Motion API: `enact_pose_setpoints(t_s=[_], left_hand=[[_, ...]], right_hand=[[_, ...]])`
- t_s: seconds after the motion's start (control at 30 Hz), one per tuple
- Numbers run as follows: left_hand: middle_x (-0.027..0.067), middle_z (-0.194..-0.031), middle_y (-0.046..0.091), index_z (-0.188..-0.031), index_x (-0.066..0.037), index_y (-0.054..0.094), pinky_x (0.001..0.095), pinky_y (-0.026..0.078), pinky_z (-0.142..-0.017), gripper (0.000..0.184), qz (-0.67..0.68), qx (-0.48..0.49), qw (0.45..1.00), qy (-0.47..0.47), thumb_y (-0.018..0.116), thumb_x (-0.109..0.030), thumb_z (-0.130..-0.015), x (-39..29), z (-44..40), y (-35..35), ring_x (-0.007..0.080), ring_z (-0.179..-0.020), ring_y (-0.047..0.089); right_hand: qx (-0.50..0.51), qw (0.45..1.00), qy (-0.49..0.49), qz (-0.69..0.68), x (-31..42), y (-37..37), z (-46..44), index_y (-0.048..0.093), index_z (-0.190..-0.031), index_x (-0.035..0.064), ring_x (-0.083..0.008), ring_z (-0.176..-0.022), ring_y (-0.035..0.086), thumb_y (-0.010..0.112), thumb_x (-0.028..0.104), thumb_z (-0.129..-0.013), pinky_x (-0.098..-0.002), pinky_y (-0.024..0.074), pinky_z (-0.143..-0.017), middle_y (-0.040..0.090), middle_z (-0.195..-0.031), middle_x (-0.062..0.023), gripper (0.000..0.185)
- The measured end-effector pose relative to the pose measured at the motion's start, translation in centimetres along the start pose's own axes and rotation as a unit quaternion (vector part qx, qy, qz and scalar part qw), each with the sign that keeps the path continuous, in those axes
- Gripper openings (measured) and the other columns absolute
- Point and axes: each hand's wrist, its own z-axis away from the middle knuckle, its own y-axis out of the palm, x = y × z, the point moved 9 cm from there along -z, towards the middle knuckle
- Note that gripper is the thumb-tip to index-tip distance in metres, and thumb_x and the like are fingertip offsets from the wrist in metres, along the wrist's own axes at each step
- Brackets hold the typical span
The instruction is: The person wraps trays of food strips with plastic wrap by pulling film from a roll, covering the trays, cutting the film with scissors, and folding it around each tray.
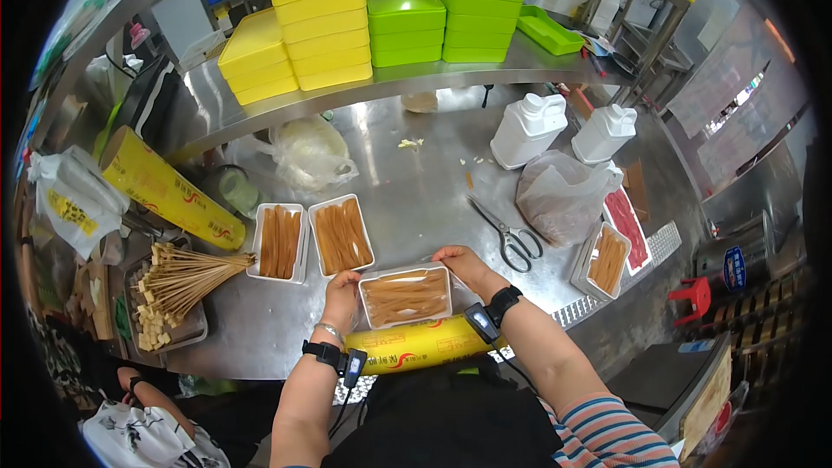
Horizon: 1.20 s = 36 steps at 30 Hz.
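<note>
A white tray of light-brown strips (pixel 406 296) lies in front of me, with clear cling film over it. Just below it, along the table's front edge, is a yellow roll of cling film (pixel 420 344). At the tray's left side my left hand (pixel 341 297) is closed, its fingers pinching the film. My right hand (pixel 466 267) is beyond the tray's far right corner, also pinched on the film, which is hard to see there. Two more white trays, one of darker strips (pixel 280 243) and one of similar strips (pixel 343 236), stand to the left.
Black-handled scissors (pixel 511 238) lie right of centre. Beyond are a plastic bag (pixel 555 199) and white jugs (pixel 529 130). Skewers (pixel 195 282) and an upright film roll (pixel 178 195) stand left. Yellow boxes (pixel 325 30) and green boxes (pixel 477 13) fill the shelf. A person's arm (pixel 160 403) shows lower left.
</note>
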Motion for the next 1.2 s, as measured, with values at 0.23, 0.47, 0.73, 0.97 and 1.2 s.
enact_pose_setpoints(t_s=[0.23, 0.47, 0.73, 0.97, 1.2], left_hand=[[0.0049, -0.085, 0.064, -0.098, -0.003, 0.063, 0.0280, 0.047, -0.068, 0.018, 0.123, 0.046, 0.979, -0.153, 0.049, -0.012, -0.092, 1.0, 2.6, 1.3, 0.0140, -0.076, 0.060], [0.0111, -0.096, 0.066, -0.109, 0.004, 0.062, 0.0291, 0.046, -0.081, 0.058, -0.145, 0.063, 0.987, 0.006, 0.053, -0.051, -0.094, -1.0, 4.1, 0.8, 0.0162, -0.088, 0.058], [0.0210, -0.098, 0.066, -0.106, 0.007, 0.061, 0.0342, 0.046, -0.086, 0.064, -0.231, 0.040, 0.970, 0.070, 0.045, -0.054, -0.096, -1.5, 3.8, 1.0, 0.0274, -0.091, 0.061], [0.0149, -0.088, 0.063, -0.103, 0.007, 0.060, 0.0331, 0.046, -0.080, 0.066, -0.216, 0.024, 0.963, 0.158, 0.043, -0.056, -0.097, -4.5, 3.8, 1.8, 0.0232, -0.083, 0.058], [0.0064, -0.091, 0.060, -0.105, 0.002, 0.061, 0.0271, 0.046, -0.074, 0.056, -0.025, 0.065, 0.997, 0.027, 0.045, -0.052, -0.098, -3.6, 7.1, 2.5, 0.0122, -0.083, 0.054]], right_hand=[[-0.006, 0.998, -0.041, 0.055, -2.7, -0.4, -0.7, 0.068, -0.090, 0.0011, -0.0142, -0.071, 0.064, 0.054, -0.001, -0.088, -0.0253, 0.0522, -0.065, 0.068, -0.083, -0.0058, 0.014], [-0.020, 0.996, -0.024, 0.088, -1.7, -0.6, 1.4, 0.063, -0.108, 0.0020, -0.0159, -0.086, 0.064, 0.054, 0.013, -0.091, -0.0317, 0.0536, -0.068, 0.067, -0.096, -0.0087, 0.022], [0.184, 0.982, 0.033, -0.029, -1.7, 1.2, 3.3, 0.057, -0.114, -0.0017, -0.0194, -0.098, 0.063, 0.052, 0.024, -0.094, -0.0327, 0.0514, -0.088, 0.064, -0.105, -0.0090, 0.033], [0.011, 0.998, -0.024, 0.065, 1.2, 1.0, 4.3, 0.057, -0.115, -0.0021, -0.0136, -0.097, 0.060, 0.054, 0.048, -0.095, -0.0293, 0.0493, -0.085, 0.063, -0.105, -0.0063, 0.054], [0.029, 0.999, 0.033, -0.017, 2.8, 2.3, 8.0, 0.058, -0.115, -0.0064, -0.0146, -0.093, 0.063, 0.054, 0.044, -0.096, -0.0272, 0.0504, -0.081, 0.065, -0.106, -0.0106, 0.054]])
